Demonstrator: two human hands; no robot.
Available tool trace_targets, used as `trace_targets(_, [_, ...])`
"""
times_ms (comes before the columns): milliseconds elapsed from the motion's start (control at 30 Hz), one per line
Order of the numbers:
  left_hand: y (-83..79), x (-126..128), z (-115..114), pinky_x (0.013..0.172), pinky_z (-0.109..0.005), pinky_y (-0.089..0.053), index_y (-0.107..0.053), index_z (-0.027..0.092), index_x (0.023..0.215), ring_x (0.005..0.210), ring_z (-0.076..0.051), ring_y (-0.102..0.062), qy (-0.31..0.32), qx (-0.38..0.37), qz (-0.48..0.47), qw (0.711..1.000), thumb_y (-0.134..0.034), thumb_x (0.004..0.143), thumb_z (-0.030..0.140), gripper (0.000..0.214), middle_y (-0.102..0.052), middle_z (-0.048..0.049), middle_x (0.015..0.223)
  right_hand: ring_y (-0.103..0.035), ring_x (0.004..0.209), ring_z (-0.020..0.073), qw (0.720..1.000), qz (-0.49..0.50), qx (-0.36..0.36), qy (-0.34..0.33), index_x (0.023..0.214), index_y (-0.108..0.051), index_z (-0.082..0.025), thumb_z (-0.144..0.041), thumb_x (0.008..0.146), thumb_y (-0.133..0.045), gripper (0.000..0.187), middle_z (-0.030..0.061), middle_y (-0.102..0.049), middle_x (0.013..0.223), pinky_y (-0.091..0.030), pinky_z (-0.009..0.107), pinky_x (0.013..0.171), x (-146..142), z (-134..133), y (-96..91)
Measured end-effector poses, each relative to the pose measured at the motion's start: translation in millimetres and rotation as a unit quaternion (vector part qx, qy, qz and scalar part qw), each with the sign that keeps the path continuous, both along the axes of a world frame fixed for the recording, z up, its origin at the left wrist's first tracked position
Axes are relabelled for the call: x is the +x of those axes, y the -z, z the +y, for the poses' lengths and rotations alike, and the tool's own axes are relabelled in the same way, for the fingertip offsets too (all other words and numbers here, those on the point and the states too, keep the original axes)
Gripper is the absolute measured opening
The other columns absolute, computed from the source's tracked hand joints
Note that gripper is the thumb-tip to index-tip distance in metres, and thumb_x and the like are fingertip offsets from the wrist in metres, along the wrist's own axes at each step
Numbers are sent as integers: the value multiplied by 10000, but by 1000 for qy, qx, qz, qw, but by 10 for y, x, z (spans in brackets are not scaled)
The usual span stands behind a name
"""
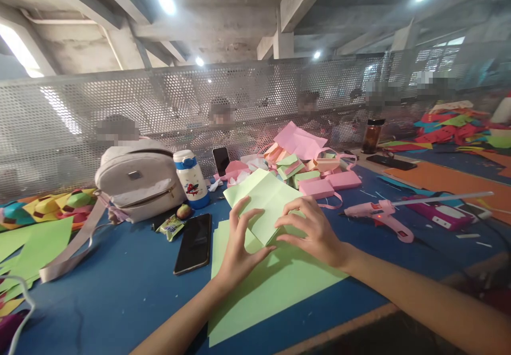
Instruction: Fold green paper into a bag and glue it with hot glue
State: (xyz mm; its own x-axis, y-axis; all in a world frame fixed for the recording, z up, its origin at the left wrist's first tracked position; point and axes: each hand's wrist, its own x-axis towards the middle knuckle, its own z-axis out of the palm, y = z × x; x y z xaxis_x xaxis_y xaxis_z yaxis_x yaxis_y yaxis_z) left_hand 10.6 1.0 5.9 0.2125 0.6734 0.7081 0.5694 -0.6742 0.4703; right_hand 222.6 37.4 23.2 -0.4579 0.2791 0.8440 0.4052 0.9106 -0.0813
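A folded light green paper piece (264, 200) stands tilted over a stack of flat green sheets (271, 286) on the blue table (120, 291). My left hand (238, 246) curls around its lower left edge, fingers pinching the fold. My right hand (313, 230) presses on its right side, fingers bent over the paper. Both hands meet near the piece's bottom corner.
A black phone (194, 243) lies left of the sheets, with a beige backpack (138, 179) and a white bottle (192, 179) behind. A pink glue gun (379, 214) lies to the right. Pink and green paper boxes (315, 171) pile behind. A perforated metal screen (159, 110) backs the table; people sit beyond.
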Motion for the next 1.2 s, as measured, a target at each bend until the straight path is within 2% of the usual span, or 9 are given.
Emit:
trace_targets(200, [-5, -3, -3, 1093, -511, -392, -499, 301, 1231, 1427, -329, -291, 1, -8, -8, 1000, -721, 842, 441, 470, -306, -115, 1478, -542, 930, 233, 1000, 19, -7, 4, 987, -631, -235, -332, 883, -707, 162, 63, -602, 968, -439, 368, 847, -5, -8, 17])
trace_targets(300, [-7, -9, -4, 1110, -535, -363, -508, 286, 1204, 1433, -333, -278, -12, -26, -37, 999, -718, 843, 445, 447, -303, -124, 1482, -546, 870, 229, 997, 58, -42, -4, 935, -572, -231, -361, 889, -696, 185, 52, -595, 899, -435, 365, 794, -8, -9, 32])
trace_targets(433, [-16, -11, 3, 1117, -555, -339, -525, 276, 1156, 1424, -334, -288, -34, -30, -61, 997, -724, 840, 432, 404, -329, -123, 1477, -541, 844, 213, 984, 69, -161, -27, 896, -536, -234, -338, 900, -674, 173, 31, -590, 864, -429, 333, 755, -29, -8, 46])
trace_targets(567, [-14, -4, 5, 1103, -549, -356, -525, 271, 1108, 1428, -335, -288, -25, -26, -82, 996, -725, 843, 415, 362, -324, -123, 1481, -554, 813, 187, 942, 98, -317, -50, 848, -566, -228, -316, 865, -690, 153, 11, -607, 844, -433, 293, 723, -73, -5, 44])
trace_targets(667, [-4, 2, -4, 1093, -535, -371, -525, 268, 1074, 1435, -338, -279, -25, -30, -81, 996, -731, 838, 407, 344, -319, -120, 1485, -560, 760, 175, 914, 116, -385, -58, 799, -595, -217, -326, 836, -695, 152, 4, -629, 796, -428, 288, 697, -103, 6, 43])
trace_targets(967, [-8, 18, -33, 1059, -503, -406, -531, 249, 1016, 1412, -333, -308, -18, -34, -77, 996, -727, 842, 401, 303, -315, -131, 1479, -554, 705, 167, 888, 135, -432, -79, 736, -619, -203, -378, 811, -688, 202, 3, -624, 723, -404, 284, 653, -139, 27, 71])
trace_targets(1200, [-11, 51, -55, 1050, -485, -421, -535, 253, 999, 1418, -326, -307, -14, -43, -78, 996, -720, 846, 348, 258, -300, -120, 1493, -519, 649, 154, 870, 155, -455, -108, 691, -606, -195, -500, 791, -703, 335, -2, -576, 673, -399, 267, 592, -157, 35, 78])
